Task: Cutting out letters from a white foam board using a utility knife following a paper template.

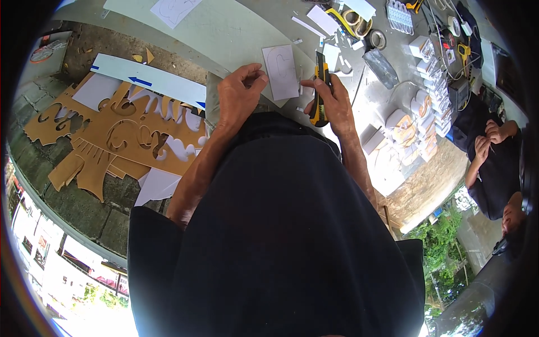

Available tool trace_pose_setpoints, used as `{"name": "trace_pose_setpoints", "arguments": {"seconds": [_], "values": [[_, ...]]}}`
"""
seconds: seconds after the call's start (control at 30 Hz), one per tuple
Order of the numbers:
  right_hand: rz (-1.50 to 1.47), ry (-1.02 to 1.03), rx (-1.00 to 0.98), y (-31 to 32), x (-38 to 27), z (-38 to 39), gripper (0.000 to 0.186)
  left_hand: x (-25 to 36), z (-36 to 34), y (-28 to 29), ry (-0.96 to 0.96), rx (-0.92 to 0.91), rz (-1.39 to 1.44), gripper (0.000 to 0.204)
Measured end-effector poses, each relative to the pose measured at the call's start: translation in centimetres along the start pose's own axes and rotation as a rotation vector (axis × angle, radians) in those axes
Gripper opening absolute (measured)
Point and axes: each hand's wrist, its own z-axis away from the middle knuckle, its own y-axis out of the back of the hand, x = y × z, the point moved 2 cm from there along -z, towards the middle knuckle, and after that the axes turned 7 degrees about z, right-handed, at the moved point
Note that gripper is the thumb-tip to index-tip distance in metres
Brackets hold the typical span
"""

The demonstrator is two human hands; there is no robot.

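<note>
Where the view looks straight down past a dark shirt, these things show, largest first:

Bench: the grey-white bench [224, 33] fills the upper middle, with both hands working at its near edge.

Cut-out board: a tan board [120, 140] with curly shapes cut through it lies on the floor to the left, below the bench; white sheet shows through its holes.

White strip: a long white strip [151, 78] with blue arrows lies across the top of the tan board.

Other person: at the right edge a person in dark clothes sits with their hands [488, 137] together, well apart from the bench work.

White blocks: a row of small white pieces [426, 112] is stacked on the right side of the bench.

White card: a small white card [282, 72] with a curved outline drawn on it lies flat on the bench between the two hands.

Left hand: the left hand [238, 92] rests just beside the card's left edge, thumb and forefinger pinched together; I cannot tell what they hold.

Right hand: the right hand [332, 101] is wrapped around the knife, just right of the card.

Utility knife: a yellow and black utility knife [320, 92] stands nearly upright in the picture, tip near the card's right edge.

Tape rolls: rolls of tape [365, 28] lie farther back on the bench.
</note>
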Motion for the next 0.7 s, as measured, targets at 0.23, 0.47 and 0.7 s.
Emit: {"name": "trace_pose_setpoints", "arguments": {"seconds": [0.23,0.47,0.7], "values": [[-0.070,-0.042,-0.051,-0.7,-0.3,-0.1,0.040,-0.4,-0.6,-0.7,0.008,0.018,0.085,0.047],[-0.148,-0.055,-0.103,-1.0,0.1,0.0,0.039,1.2,-0.8,-2.4,0.022,-0.078,-0.067,0.042],[-0.202,-0.032,-0.108,-0.3,1.0,0.2,0.039,0.4,-2.3,-1.4,-0.112,0.012,0.078,0.023]]}}
